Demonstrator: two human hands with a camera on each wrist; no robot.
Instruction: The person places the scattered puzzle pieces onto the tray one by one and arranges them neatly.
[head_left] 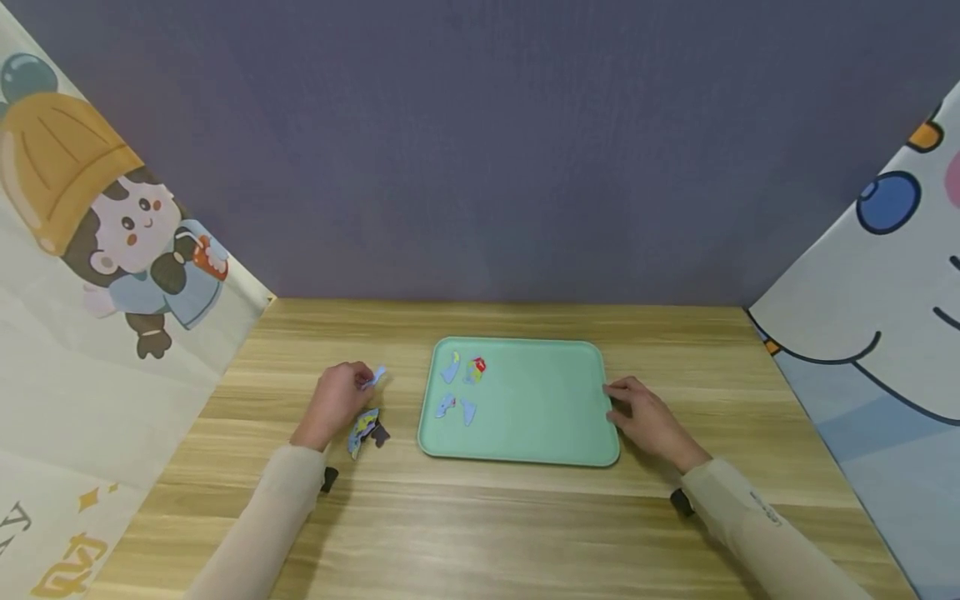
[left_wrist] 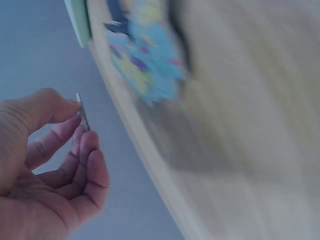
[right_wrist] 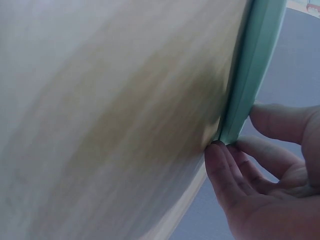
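My left hand (head_left: 337, 403) pinches a light-blue puzzle piece (head_left: 378, 375) between thumb and fingertips above the table, left of the tray. The left wrist view has this piece (left_wrist: 83, 112) almost edge-on, so its face is hidden. Close below that hand lies a small pile of colourful puzzle pieces (head_left: 363, 432), a dark piece (head_left: 380, 434) at its right side. My right hand (head_left: 651, 423) grips the right edge of a mint-green tray (head_left: 540, 404), thumb and fingers at its rim (right_wrist: 245, 75). Several pieces, one of them red and yellow (head_left: 476, 370), lie in the tray's left part.
The wood-grain table (head_left: 480, 533) runs back to a dark blue-grey wall (head_left: 480, 167). Printed cartoon panels stand at the left (head_left: 90, 400) and right (head_left: 840, 308). Dark wrist devices sit below both hands.
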